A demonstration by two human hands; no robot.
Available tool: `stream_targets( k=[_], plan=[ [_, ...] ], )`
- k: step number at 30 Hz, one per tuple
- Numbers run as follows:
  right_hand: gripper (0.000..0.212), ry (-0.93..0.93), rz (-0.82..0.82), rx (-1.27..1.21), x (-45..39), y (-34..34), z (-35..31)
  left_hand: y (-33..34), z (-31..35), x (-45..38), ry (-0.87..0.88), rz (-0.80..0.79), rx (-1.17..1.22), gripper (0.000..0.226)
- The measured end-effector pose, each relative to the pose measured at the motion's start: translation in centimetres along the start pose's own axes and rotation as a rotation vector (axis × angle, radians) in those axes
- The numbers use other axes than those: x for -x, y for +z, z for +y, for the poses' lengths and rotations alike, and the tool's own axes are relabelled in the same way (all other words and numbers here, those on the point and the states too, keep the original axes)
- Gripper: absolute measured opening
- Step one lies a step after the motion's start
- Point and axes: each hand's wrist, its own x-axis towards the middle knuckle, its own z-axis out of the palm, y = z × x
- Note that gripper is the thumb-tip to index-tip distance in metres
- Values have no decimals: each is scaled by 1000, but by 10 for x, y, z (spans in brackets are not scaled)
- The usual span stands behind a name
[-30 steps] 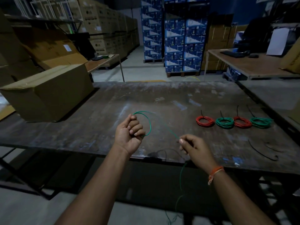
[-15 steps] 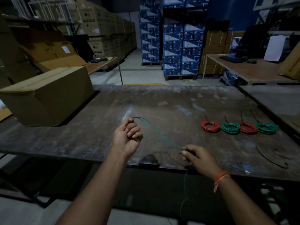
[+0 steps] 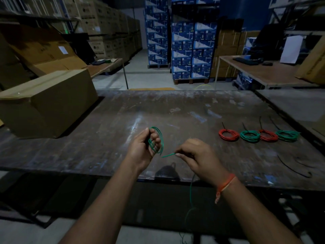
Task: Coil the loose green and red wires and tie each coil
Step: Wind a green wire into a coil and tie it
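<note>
left hand (image 3: 143,148): grip curled round a few green wire (image 3: 156,142) loops
right hand (image 3: 195,155): grip pinched the wire's loose run
bench (image 3: 105,138): four tied coils (image 3: 258,135) sat right

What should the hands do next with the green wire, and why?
Probably wrap one more loop. The left hand holds only a few green loops, and the right hand pinches the green wire, which trails on over the table edge towards the floor. So much of it seems uncoiled, too early for tying.
</note>
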Motion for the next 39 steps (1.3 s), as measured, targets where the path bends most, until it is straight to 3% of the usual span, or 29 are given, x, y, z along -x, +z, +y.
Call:
stream_targets(
  k=[4,8,16,20,25,29,34,39],
  plan=[
    [23,-70,10,-1,-22,2,-14,1,-11,7,46,-57,-248,28],
    [2,-41,29,-29,-43,1,-22,-1,-15,16,67,-163,-392,30],
    [10,108,64,-135,-54,6,-15,-4,-9,23,-70,-227,-286,38],
    [5,243,67,-219,-44,16,-9,-4,-8,27,-95,-297,-187,30],
    [29,487,-70,-552,-26,26,0,-4,-10,29,-174,-282,-8,34],
    [33,628,7,-882,-19,29,-8,-2,-16,34,-98,-232,-135,24],
    [32,639,131,-910,-16,32,-9,4,-19,40,-31,-220,-259,25],
    [31,549,142,-799,-13,30,-6,9,-16,43,-94,-250,-183,29]
  ],
)
